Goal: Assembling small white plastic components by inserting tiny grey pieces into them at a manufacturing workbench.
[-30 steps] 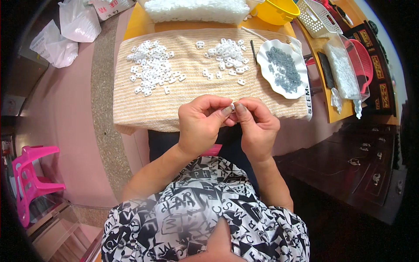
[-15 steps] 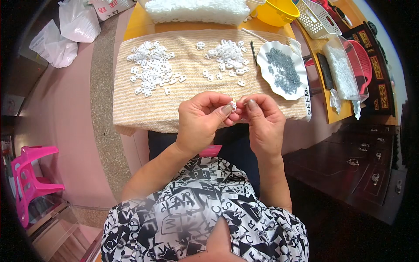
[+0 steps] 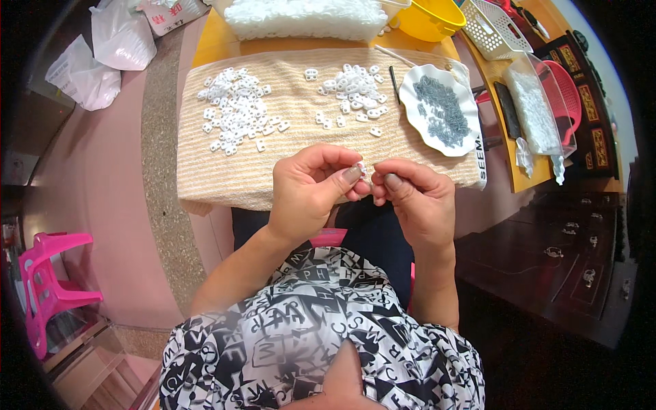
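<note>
Between the thumb and forefinger of my left hand (image 3: pixel 309 186) is a small white plastic piece (image 3: pixel 362 167), mostly covered by the fingertips. My right hand (image 3: pixel 418 197) is pinched just to its right, thumb against forefinger; whatever it grips is too small to make out. Both hands hover over the near edge of a striped beige towel (image 3: pixel 301 154). Beyond them lie two piles of white pieces with two holes, a larger left pile (image 3: pixel 236 106) and a smaller right pile (image 3: pixel 355 85). A white scalloped plate (image 3: pixel 408 89) at the right carries many small grey parts (image 3: pixel 441 109).
A clear bin of white pieces (image 3: pixel 307 19) and a yellow basin (image 3: pixel 427 19) stand at the far edge. A black stick (image 3: pixel 393 83) lies left of the plate. On the right are a white basket (image 3: pixel 493 31) and another clear box (image 3: pixel 533 109). A pink stool (image 3: pixel 58 290) stands left.
My right hand has drawn slightly to the right, widening the gap between the fingertips. The left hand, still pinching the white piece, has shifted slightly left.
</note>
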Demonstrator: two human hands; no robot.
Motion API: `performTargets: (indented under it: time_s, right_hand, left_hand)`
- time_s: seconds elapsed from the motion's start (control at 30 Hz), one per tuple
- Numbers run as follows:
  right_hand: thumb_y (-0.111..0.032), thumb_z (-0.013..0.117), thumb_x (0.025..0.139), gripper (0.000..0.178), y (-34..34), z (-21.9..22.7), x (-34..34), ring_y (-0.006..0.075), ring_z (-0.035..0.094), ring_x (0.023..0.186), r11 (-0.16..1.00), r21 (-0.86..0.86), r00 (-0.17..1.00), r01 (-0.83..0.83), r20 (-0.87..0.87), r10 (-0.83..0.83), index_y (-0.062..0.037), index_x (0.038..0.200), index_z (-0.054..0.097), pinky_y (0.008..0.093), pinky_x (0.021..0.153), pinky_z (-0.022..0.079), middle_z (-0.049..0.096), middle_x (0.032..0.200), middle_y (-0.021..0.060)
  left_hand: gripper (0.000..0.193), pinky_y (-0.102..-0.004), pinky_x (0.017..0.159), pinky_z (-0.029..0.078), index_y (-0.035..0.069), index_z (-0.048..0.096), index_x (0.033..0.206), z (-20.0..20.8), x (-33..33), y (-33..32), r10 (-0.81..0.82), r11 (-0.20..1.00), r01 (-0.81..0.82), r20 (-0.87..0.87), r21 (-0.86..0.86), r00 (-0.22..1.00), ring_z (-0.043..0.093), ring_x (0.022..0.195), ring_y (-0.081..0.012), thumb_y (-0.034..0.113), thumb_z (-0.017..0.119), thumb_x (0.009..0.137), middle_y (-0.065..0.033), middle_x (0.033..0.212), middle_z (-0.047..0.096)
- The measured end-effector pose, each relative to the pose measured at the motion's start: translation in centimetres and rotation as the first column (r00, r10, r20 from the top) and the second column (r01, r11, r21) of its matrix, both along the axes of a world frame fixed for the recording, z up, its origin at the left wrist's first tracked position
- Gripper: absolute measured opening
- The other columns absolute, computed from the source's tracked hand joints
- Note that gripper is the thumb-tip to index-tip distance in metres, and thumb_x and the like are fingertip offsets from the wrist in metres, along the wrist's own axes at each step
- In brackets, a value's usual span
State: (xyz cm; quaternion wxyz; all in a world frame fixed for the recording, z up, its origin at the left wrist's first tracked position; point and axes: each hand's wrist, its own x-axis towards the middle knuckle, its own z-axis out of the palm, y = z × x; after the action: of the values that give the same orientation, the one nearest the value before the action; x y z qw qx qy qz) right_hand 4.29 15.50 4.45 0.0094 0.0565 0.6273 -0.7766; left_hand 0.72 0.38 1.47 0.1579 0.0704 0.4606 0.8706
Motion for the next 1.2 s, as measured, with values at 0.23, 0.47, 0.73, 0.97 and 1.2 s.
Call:
performTargets:
  time_s: [0.23, 0.47, 0.73, 0.97, 1.2]
  right_hand:
    - [-0.001, 0.056, 0.081, 0.019, 0.1, -0.2, 0.0, 0.0105, 0.056, 0.065, 0.995, -0.102, 0.999, 0.005, 0.044, 0.0, 0.0047, 0.099, 0.058, 0.0209, 0.06, 0.047, 0.061, 0.079, 0.0092]
    - [0.001, 0.057, 0.079, 0.026, 0.0, -0.1, 0.0, 0.0098, 0.056, 0.067, 0.999, -0.04, 1.0, -0.008, 0.011, 0.008, 0.0036, 0.104, 0.053, 0.0207, 0.061, 0.047, 0.06, 0.078, 0.0071]
    - [0.001, 0.058, 0.078, 0.02, 0.0, 0.3, 0.4, 0.0081, 0.056, 0.067, 0.996, 0.089, 1.0, -0.008, 0.002, 0.008, 0.0023, 0.098, 0.055, 0.0193, 0.062, 0.046, 0.06, 0.077, 0.0046]
    - [0.003, 0.06, 0.075, 0.015, -0.1, 1.1, 0.8, 0.0087, 0.058, 0.068, 0.953, 0.302, 1.0, -0.001, 0.001, 0.001, 0.0014, 0.09, 0.057, 0.0203, 0.063, 0.047, 0.061, 0.075, 0.0045]
    - [0.002, 0.062, 0.072, 0.012, 0.0, 1.0, 0.8, 0.0087, 0.059, 0.064, 0.861, 0.509, 0.992, 0.0, -0.108, 0.064, -0.0009, 0.083, 0.059, 0.0219, 0.058, 0.047, 0.063, 0.07, 0.0068]
  left_hand:
    - [0.011, -0.0195, 0.057, 0.048, -0.004, 0.058, 0.091, 0.7, 0.6, -0.2, -0.017, 0.987, 0.003, -0.087, -0.163, 0.996, 0.058, 0.066, -0.0096, -0.002, 0.056, 0.081, -0.0065, 0.077, 0.061]
    - [0.012, -0.0201, 0.058, 0.048, -0.005, 0.058, 0.091, 0.6, 0.6, -0.2, -0.01, 0.985, -0.016, -0.149, -0.17, 0.989, 0.057, 0.066, -0.0093, -0.005, 0.056, 0.079, -0.0067, 0.078, 0.06]
    - [0.011, -0.0201, 0.057, 0.048, -0.006, 0.059, 0.088, 0.7, 0.5, -0.3, -0.03, 0.965, -0.035, -0.243, -0.26, 0.969, 0.057, 0.065, -0.0098, -0.007, 0.056, 0.077, -0.0071, 0.077, 0.059]
    - [0.01, -0.0197, 0.054, 0.047, -0.006, 0.061, 0.083, 0.9, 0.3, -0.7, -0.15, 0.919, -0.004, -0.359, -0.393, 0.921, 0.058, 0.062, -0.0104, -0.008, 0.057, 0.074, -0.0089, 0.075, 0.058]
    - [0.011, -0.0205, 0.052, 0.047, -0.006, 0.061, 0.081, 1.1, 0.9, -0.1, -0.07, 0.941, -0.024, -0.263, -0.339, 0.962, 0.058, 0.059, -0.011, -0.01, 0.057, 0.073, -0.0093, 0.074, 0.058]
